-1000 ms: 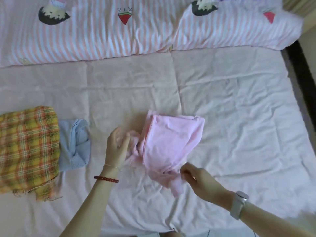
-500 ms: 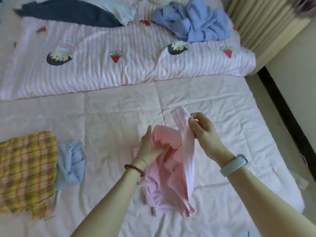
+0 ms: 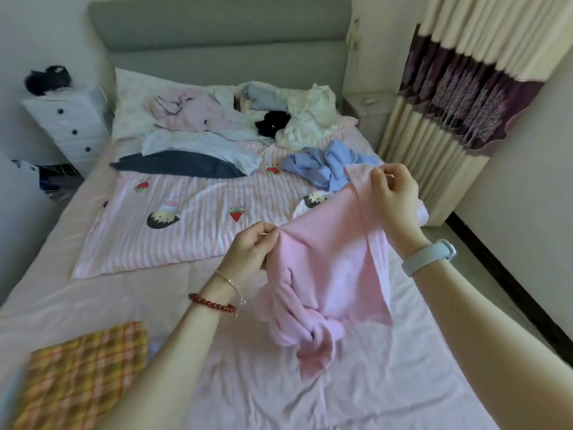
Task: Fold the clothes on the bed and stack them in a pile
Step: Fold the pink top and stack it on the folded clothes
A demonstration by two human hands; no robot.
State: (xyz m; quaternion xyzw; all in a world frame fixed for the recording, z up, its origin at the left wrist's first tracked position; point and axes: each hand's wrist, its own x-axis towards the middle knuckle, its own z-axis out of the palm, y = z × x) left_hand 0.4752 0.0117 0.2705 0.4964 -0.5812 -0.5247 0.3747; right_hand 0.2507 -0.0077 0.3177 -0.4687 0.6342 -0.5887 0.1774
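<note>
1. Hanging between both hands above the bed (image 3: 108, 305), the pink garment (image 3: 325, 268) is plain, soft and matte, smooth across its upper panel and twisted into rumpled folds at the bottom.
2. Its top edge slants from the left hand (image 3: 251, 249) up to the right hand (image 3: 392, 193); its long axis runs downward, the crumpled tail pointing at the sheet.
3. No label or writing shows on it.
4. The left hand pinches the lower corner, fingers curled round the cloth; the right hand pinches the higher corner. The hands are well apart.
5. A plaid cloth (image 3: 83, 373) lies folded at the near left; unfolded clothes (image 3: 279, 125) are heaped by the headboard (image 3: 217, 41).
</note>
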